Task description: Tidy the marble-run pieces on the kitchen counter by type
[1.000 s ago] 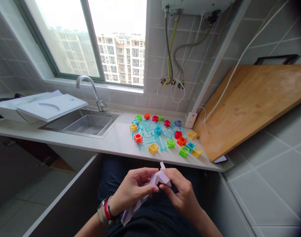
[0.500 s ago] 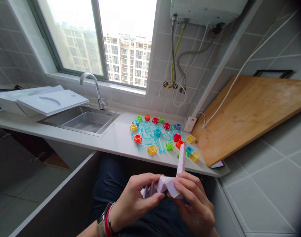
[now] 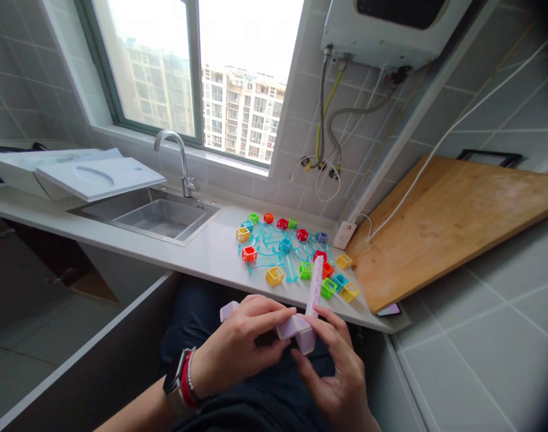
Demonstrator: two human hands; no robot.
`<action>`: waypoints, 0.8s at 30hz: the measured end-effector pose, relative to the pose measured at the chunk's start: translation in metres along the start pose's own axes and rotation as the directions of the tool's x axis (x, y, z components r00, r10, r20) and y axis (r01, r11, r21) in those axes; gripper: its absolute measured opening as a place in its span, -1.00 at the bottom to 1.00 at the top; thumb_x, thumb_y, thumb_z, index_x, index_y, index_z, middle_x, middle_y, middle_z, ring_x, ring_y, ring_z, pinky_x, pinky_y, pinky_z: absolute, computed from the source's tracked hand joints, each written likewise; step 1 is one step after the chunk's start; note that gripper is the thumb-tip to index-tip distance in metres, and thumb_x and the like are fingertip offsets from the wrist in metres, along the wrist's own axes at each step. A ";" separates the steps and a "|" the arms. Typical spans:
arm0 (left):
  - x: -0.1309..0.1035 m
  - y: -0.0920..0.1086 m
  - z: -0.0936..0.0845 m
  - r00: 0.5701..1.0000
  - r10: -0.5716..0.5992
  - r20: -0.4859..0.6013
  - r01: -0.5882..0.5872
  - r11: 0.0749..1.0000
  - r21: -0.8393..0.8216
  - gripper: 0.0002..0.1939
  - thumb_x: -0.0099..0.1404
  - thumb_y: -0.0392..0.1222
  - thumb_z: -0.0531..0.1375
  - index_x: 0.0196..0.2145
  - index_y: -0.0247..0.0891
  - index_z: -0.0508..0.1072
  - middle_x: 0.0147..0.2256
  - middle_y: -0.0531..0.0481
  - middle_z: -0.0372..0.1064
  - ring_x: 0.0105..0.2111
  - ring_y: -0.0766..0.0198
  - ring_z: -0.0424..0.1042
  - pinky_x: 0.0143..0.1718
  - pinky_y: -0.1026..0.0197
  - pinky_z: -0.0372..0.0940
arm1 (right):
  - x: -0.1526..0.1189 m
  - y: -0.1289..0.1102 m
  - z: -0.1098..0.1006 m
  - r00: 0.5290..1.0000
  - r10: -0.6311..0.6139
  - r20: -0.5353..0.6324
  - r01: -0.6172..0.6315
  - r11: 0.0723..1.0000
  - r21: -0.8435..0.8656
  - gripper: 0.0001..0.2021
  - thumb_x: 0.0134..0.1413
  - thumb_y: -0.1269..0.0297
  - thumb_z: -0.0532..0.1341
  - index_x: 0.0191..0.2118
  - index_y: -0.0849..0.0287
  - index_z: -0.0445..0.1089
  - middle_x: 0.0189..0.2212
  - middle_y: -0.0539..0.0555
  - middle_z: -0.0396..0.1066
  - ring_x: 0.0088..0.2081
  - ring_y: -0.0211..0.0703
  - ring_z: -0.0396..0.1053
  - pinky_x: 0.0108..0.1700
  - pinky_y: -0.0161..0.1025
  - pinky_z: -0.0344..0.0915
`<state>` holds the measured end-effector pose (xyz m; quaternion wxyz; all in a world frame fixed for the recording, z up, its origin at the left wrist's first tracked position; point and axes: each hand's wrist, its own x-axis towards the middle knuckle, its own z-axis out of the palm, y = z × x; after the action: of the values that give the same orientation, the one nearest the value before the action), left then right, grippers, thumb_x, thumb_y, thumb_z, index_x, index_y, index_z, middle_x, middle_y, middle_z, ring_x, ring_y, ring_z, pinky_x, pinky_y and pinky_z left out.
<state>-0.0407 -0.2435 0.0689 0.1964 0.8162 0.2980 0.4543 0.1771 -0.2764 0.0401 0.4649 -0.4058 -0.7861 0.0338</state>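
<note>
A pale purple snake puzzle (image 3: 293,327) of jointed wedge segments is held over my lap, in front of the counter. My left hand (image 3: 249,339) grips it between thumb and fingers, and one end of the puzzle sticks out past the knuckles on the left. My right hand (image 3: 334,360) pinches it near the bend with fingers above and thumb below. From that bend a straight run of segments points up and away toward the counter. Part of the puzzle is hidden behind my left fingers.
On the white counter (image 3: 206,264) lie several colourful cube frames, such as a yellow one (image 3: 274,276), among turquoise curved pieces (image 3: 274,240). A steel sink (image 3: 159,217) with a tap (image 3: 183,162) and a white box (image 3: 98,177) are at left. A wooden board (image 3: 458,222) leans at right.
Both hands have shifted slightly left and up with the puzzle. The part in my left hand has turned, so its end now shows beyond the knuckles. The camera view has tilted.
</note>
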 end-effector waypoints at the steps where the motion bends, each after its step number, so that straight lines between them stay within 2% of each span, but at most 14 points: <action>1: 0.001 0.000 -0.001 1.000 0.011 0.000 -0.011 1.000 0.019 -0.58 0.26 -0.39 0.29 0.07 -0.21 0.53 -0.14 -0.10 0.55 -0.16 0.21 0.50 -0.10 0.19 0.39 | 0.001 0.001 -0.002 1.000 -0.016 0.022 0.016 1.000 -0.008 -0.52 0.18 0.36 0.32 0.21 0.14 0.33 0.08 0.23 0.47 0.22 0.21 0.30 0.19 0.18 0.36; 4: 0.005 0.004 -0.005 0.999 0.032 0.016 -0.033 0.999 0.027 -0.61 0.27 -0.37 0.29 0.05 -0.19 0.53 -0.17 -0.05 0.56 -0.19 0.26 0.50 -0.09 0.20 0.36 | 0.004 0.003 -0.007 0.995 -0.059 0.085 0.060 0.998 -0.007 -0.52 0.17 0.28 0.34 0.19 0.14 0.35 0.06 0.22 0.49 0.26 0.27 0.25 0.24 0.29 0.26; 7: 0.006 0.005 -0.008 0.999 0.036 0.040 -0.036 0.999 0.021 -0.63 0.29 -0.35 0.28 0.05 -0.18 0.53 -0.17 -0.04 0.57 -0.19 0.27 0.50 -0.07 0.21 0.36 | 0.004 0.006 -0.009 0.987 -0.062 0.145 0.060 0.998 0.018 -0.58 0.20 0.26 0.32 0.16 0.14 0.37 0.08 0.22 0.47 0.27 0.27 0.23 0.25 0.30 0.25; 11: 0.000 0.001 -0.010 0.993 -0.070 0.097 0.071 0.997 -0.005 -0.61 0.30 -0.24 0.32 0.08 -0.18 0.52 -0.06 -0.11 0.54 -0.08 0.18 0.50 -0.02 0.18 0.39 | 0.004 0.008 -0.009 0.979 -0.050 0.198 0.045 0.999 0.030 -0.58 0.24 0.28 0.29 0.20 0.14 0.35 0.08 0.23 0.45 0.28 0.25 0.22 0.28 0.28 0.22; 14: -0.004 -0.003 -0.010 0.980 -0.140 0.142 0.147 0.988 -0.042 -0.59 0.31 -0.17 0.33 0.11 -0.19 0.51 -0.02 -0.15 0.51 -0.06 0.16 0.50 -0.02 0.19 0.42 | 0.005 0.008 -0.010 0.976 -0.058 0.208 0.052 0.998 0.037 -0.58 0.24 0.28 0.30 0.18 0.14 0.36 0.06 0.23 0.46 0.27 0.24 0.23 0.29 0.28 0.19; 18: -0.003 -0.005 -0.009 0.976 -0.152 0.155 0.166 0.983 -0.083 -0.59 0.30 -0.10 0.35 0.08 -0.23 0.54 -0.07 -0.14 0.54 -0.10 0.18 0.51 -0.06 0.22 0.41 | 0.005 0.007 -0.010 0.979 -0.053 0.195 0.044 0.998 0.052 -0.63 0.25 0.31 0.28 0.15 0.16 0.37 0.05 0.23 0.46 0.25 0.22 0.26 0.28 0.25 0.21; 24: -0.001 -0.008 -0.012 0.957 -0.206 0.206 0.232 0.966 -0.111 -0.51 0.20 -0.15 0.43 0.08 -0.20 0.52 -0.12 -0.06 0.57 -0.20 0.23 0.52 -0.13 0.25 0.38 | 0.003 0.009 -0.007 0.978 -0.040 0.206 0.026 0.997 0.074 -0.65 0.27 0.32 0.26 0.14 0.16 0.36 0.04 0.23 0.44 0.24 0.19 0.26 0.25 0.17 0.26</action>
<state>-0.0534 -0.2380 0.0698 0.3279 0.8031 0.3353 0.3674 0.1871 -0.2708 0.0419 0.3949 -0.3702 -0.8353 0.0962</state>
